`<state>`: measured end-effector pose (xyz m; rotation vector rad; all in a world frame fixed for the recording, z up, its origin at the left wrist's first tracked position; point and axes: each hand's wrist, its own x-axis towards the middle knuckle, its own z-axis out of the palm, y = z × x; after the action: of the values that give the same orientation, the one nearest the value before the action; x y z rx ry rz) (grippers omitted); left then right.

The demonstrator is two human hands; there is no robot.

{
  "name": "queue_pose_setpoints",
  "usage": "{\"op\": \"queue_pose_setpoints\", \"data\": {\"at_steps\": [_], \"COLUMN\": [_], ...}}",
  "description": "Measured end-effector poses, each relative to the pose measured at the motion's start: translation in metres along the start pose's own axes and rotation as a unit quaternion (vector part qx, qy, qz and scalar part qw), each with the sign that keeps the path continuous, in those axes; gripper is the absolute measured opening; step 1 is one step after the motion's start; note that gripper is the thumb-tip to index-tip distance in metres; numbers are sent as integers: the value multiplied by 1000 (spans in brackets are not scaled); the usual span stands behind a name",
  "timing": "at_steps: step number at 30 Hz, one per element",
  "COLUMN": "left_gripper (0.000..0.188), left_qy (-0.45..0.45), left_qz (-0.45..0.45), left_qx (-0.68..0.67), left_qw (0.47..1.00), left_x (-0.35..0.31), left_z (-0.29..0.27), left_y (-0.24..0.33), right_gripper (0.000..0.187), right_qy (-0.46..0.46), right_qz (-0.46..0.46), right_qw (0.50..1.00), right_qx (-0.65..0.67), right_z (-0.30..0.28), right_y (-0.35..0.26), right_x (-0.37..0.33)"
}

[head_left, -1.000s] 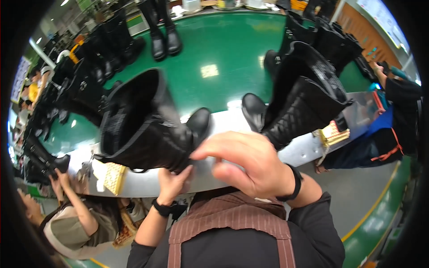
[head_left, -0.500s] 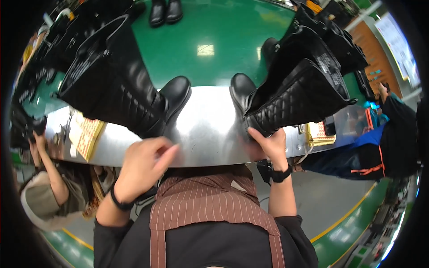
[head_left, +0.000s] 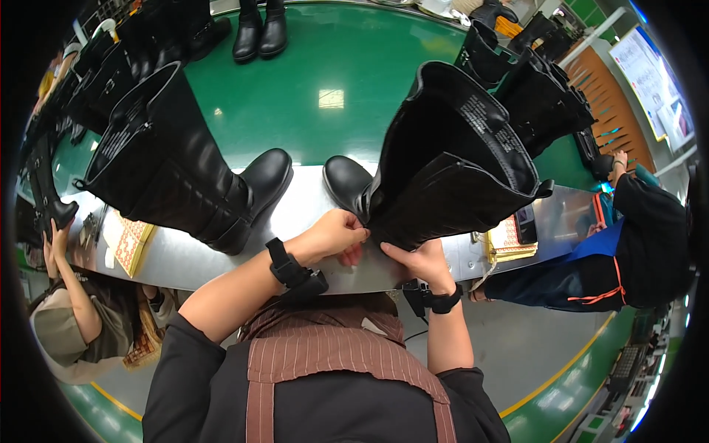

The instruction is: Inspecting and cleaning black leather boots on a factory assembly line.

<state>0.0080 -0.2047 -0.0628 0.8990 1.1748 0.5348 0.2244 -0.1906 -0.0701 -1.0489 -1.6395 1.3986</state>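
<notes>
Two tall black leather boots stand on the metal tabletop, the left boot (head_left: 173, 173) and the right boot (head_left: 458, 159), toes pointing inward and away. My right hand (head_left: 421, 262) grips the right boot low at its heel, thumb against the leather and the other fingers hidden behind it. Closed in a pinch, my left hand (head_left: 336, 238) meets the same boot at the ankle, near a strap. Whatever is between its fingertips is too small to make out. The right boot's shaft gapes toward me, showing its dark lining with printed text.
Behind the metal edge (head_left: 317, 277) runs a green work surface (head_left: 332, 66) with another pair of boots (head_left: 260, 33). More boots stand far left and far right. Stacks of patterned yellow paper (head_left: 133, 247) lie at both sides, a phone (head_left: 526, 225) on the right one. Co-workers flank me.
My left hand has moved right and forward to the right boot's ankle. That boot has turned, its opening now facing me more, while my right hand stays at its heel.
</notes>
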Motion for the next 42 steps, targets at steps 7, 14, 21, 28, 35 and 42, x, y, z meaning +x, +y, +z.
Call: {"op": "queue_pose_setpoints", "data": {"at_steps": [7,14,21,28,35,42], "left_gripper": [30,33,38,34,67,98], "left_qy": [-176,-175,-155,-106,241,229], "left_qz": [-70,20,179,227,-11,220], "left_qx": [-136,-164,-136,90,400,182], "left_qw": [972,971,962,964,884,931], "left_x": [10,-41,-165,-177,-215,-135], "left_z": [-16,-16,6,-24,-124,-136], "left_y": [7,58,159,91,-37,-77], "right_gripper": [49,47,40,62,61,70], "right_qy": [-35,-37,-61,-118,-161,-32], "right_qz": [6,-33,77,-16,-13,-80], "right_qw": [994,999,995,993,980,971], "right_qx": [101,20,-6,25,-115,-222], "right_z": [-2,6,-2,30,35,128], "right_y": [-11,-3,2,-15,-22,-31], "right_x": [4,10,-8,-5,-5,17]}}
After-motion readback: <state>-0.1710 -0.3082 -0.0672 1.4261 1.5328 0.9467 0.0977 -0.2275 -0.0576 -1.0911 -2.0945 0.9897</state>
